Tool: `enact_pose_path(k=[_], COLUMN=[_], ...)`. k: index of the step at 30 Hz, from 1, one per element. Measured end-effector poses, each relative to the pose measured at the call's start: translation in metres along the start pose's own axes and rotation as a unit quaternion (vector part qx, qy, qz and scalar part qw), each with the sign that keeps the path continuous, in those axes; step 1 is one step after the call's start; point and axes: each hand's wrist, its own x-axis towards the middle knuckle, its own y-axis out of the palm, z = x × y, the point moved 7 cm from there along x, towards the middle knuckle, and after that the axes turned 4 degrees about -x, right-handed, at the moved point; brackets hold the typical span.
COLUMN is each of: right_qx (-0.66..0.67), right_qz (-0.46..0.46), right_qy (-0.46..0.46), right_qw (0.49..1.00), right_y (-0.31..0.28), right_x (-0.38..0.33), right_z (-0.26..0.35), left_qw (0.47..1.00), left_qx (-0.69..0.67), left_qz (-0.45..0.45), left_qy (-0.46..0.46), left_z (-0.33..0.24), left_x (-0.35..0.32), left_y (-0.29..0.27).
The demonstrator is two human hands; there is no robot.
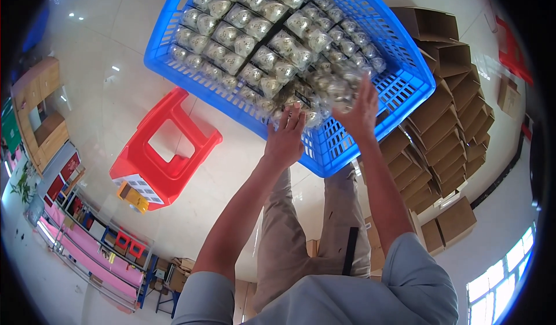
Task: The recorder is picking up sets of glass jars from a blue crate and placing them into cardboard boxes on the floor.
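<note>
A person's right hand (360,114) grasps a motion-blurred clear plastic pack (335,87) of silvery rounded pieces over a blue slotted plastic basket (425,86), while the left hand (285,135) lays its fingers across packs at the near side; whether it grips one cannot be told. Beyond both hands, rows of similar wrapped packs (226,34) fill much of the basket. Open cardboard boxes (443,131) crowd right of the right hand; a red plastic stool (139,160) is farther off, to the left.
</note>
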Motion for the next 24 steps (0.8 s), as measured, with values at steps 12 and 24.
enact_pose_path(k=[12, 24], right_qx=[0.025, 0.182], right_qz=[0.120, 0.225], right_qy=[-0.117, -0.028], right_qw=[0.986, 0.957], right_y=[0.049, 0.060], right_x=[0.038, 0.075], right_z=[0.020, -0.015], left_qw=[0.704, 0.605], left_qx=[-0.554, -0.620], left_qz=[-0.312, -0.269], left_qy=[-0.317, -0.422], left_z=[-0.005, 0.065], left_x=[-0.024, 0.036], left_y=[0.040, 0.081])
